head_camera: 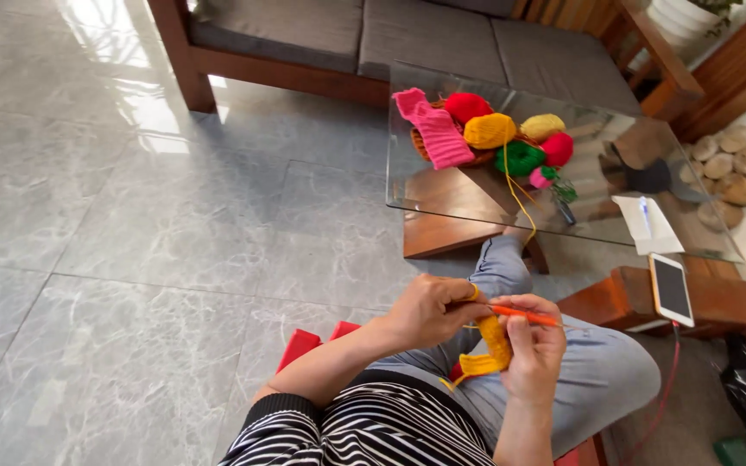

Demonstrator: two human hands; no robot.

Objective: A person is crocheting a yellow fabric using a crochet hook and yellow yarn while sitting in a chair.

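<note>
1. Striped black-and-white sleeves (364, 431) fill the bottom edge, closest to the lens, above grey trousers (597, 371).
2. Just past them, a strip of yellow crochet work (492, 349) hangs between the two hands over the lap.
3. Right hand (533, 349): fingers curled closed around the strip's upper end and an orange crochet hook (524, 315), which lies across the thumb pointing left.
4. Left hand (429, 311): fingers bent in a loose fist, fingertips meeting the hook's tip, with yellow yarn (515, 194) looped over the forefinger.
5. That yarn runs up to a yellow ball (489, 131) on a glass table (442, 198).
6. Beside that ball sit red (466, 107), green (520, 159) and other balls, plus a pink knitted piece (435, 129).
7. Further right on the glass lie a notepad with pen (645, 223) and a white tablet (671, 289).
8. Behind stands a grey-cushioned wooden sofa (407, 34) on a glossy tiled floor (131, 216).
</note>
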